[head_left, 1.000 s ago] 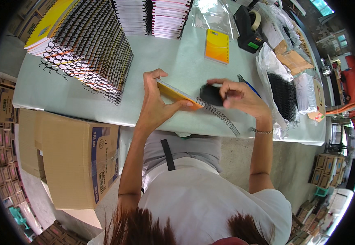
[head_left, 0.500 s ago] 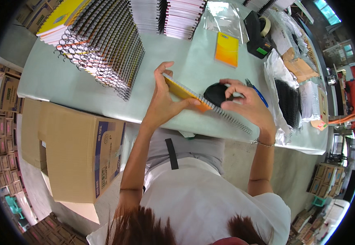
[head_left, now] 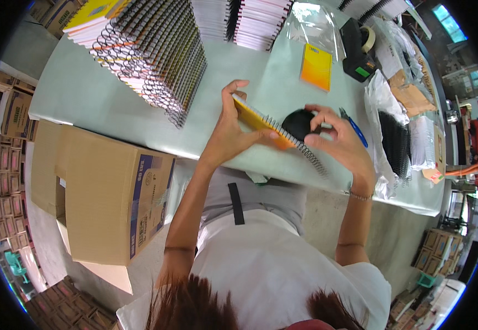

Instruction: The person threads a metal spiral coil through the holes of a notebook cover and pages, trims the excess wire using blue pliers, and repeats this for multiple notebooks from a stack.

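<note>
Head view: my left fingers (head_left: 266, 133) pinch the yellow notebook (head_left: 251, 117) near the worktop (head_left: 272, 71)'s front edge; my right fingers (head_left: 320, 114) curl by a black disc (head_left: 295, 125), grip unclear. Threading the coil (head_left: 312, 158) seems underway, needing steady turning next.

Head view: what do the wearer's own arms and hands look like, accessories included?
Left hand and right hand ungloved; both forearms uncovered. Short white sleeve on the right upper arm; thin, chain-like bracelet on the right wrist.
</note>
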`<control>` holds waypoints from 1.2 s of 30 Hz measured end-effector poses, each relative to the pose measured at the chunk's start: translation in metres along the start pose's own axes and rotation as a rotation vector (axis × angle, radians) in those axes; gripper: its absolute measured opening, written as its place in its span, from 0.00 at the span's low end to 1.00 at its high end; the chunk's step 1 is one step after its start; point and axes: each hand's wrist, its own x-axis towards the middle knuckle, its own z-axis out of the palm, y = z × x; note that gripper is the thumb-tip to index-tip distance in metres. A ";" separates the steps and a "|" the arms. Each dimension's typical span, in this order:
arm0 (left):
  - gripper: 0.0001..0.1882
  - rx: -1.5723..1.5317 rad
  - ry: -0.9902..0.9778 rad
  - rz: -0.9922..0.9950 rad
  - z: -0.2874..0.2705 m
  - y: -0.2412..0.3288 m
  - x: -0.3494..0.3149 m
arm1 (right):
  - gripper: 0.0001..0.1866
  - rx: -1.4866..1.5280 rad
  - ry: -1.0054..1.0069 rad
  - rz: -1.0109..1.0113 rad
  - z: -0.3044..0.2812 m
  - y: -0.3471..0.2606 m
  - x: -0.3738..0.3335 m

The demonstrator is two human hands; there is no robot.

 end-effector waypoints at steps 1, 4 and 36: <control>0.63 -0.018 -0.002 -0.024 -0.001 0.001 0.000 | 0.16 0.060 0.026 -0.005 0.002 -0.001 0.000; 0.63 -0.033 -0.005 -0.032 -0.005 0.001 0.006 | 0.19 0.311 -0.213 -0.159 -0.002 -0.019 -0.003; 0.62 -0.085 -0.027 -0.109 -0.003 0.000 0.000 | 0.15 -0.186 -0.079 -0.127 0.034 -0.044 0.025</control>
